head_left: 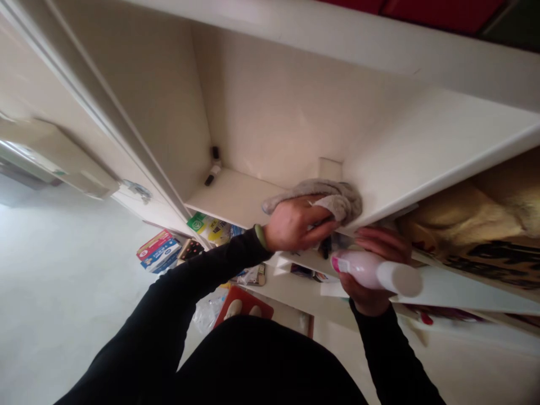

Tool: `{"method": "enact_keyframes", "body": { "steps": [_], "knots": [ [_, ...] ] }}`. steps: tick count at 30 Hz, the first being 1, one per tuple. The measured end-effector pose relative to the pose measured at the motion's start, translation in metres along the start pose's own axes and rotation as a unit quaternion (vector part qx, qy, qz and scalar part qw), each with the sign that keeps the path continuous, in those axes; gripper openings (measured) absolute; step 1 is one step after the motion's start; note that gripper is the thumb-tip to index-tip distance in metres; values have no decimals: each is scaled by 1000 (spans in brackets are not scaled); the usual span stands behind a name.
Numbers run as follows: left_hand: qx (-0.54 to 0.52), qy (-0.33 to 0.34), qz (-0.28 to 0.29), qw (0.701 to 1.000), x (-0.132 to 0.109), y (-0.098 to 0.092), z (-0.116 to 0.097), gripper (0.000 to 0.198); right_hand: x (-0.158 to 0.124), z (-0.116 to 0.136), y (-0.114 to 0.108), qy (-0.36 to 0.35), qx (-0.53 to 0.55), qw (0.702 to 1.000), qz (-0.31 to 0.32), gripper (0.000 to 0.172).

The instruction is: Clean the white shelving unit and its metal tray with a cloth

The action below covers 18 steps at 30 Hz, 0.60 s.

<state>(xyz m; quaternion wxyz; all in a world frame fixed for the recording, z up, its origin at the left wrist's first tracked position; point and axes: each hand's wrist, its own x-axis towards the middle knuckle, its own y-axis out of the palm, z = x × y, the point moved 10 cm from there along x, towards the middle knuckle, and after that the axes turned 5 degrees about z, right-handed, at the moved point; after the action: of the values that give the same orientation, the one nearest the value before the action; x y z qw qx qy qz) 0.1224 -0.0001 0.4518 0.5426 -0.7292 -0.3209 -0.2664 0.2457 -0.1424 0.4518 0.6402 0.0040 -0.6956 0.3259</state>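
My left hand (291, 225) is closed on a crumpled grey cloth (314, 191), which lies against the inner corner of a white shelf (236, 194). A green band circles that wrist. In my right hand (383, 244) is a pale pink bottle (363, 269), tilted, with its broad white end (400, 278) toward me. My right fingers wrap round it just below the shelf's front edge. A small dark-and-white object (214, 169) sits in the shelf's far left corner; I cannot make out its kind.
Gold packaging (472, 197) with black lettering fills the compartment at right. Lower left are colourful boxes (160, 250) and a green-and-yellow package (211, 228). My feet rest on a red surface (242, 306) beside a clear plastic bag (207, 312). The white upright (118, 121) borders the shelf.
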Motion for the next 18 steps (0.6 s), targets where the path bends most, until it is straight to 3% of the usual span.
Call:
{"method": "enact_keyframes", "body": {
  "steps": [4, 8, 12, 15, 18],
  "knots": [
    [-26, -20, 43, 999, 26, -3, 27, 58, 8, 4, 9, 6, -32, 998, -47, 44],
    [-77, -62, 69, 993, 62, 6, 68, 48, 5, 8, 15, -8, -37, 997, -61, 42],
    [-79, -104, 59, 990, 88, 14, 101, 43, 7, 7, 13, -2, -34, 998, -57, 44],
    [-89, -102, 48, 990, 83, 11, 97, 41, 10, 15, 13, -2, -34, 998, -52, 46],
    [-126, -64, 38, 989, 52, 0, 66, 45, 11, 16, 18, 21, -45, 998, -47, 51]
  ]
}}
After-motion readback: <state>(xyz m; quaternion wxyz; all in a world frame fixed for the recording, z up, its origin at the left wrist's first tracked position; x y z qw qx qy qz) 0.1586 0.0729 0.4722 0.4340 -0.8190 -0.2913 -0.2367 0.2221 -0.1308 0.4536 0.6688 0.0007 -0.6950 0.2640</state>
